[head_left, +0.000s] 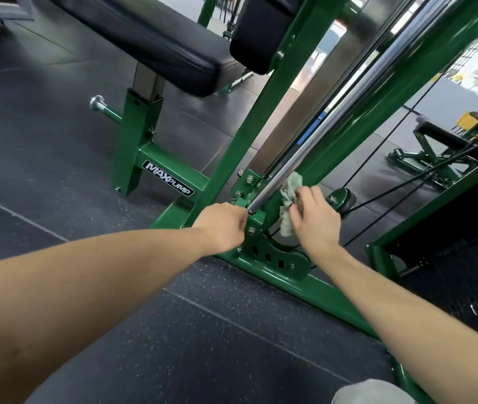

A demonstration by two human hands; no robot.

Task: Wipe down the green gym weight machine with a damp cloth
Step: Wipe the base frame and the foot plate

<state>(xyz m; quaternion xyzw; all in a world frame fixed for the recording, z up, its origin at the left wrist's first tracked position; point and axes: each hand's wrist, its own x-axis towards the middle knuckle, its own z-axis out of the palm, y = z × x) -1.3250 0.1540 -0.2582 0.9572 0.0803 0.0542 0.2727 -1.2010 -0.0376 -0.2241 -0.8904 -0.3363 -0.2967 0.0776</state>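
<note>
The green weight machine (240,135) fills the middle of the head view, with slanted green posts and chrome guide rods (328,123) running down to a bolted base bracket (272,258). My right hand (315,218) grips a pale green cloth (288,196) and holds it against the green post just right of the lower end of a chrome rod. My left hand (223,225) is curled into a fist and rests against the base bracket at the foot of the rods; whether it holds anything is hidden.
A black padded seat (156,39) on a green post stands at the upper left. Black cables and a small pulley (341,199) run to the right of the cloth. A black perforated shroud (450,258) is at right. Dark rubber floor (57,158) lies all around.
</note>
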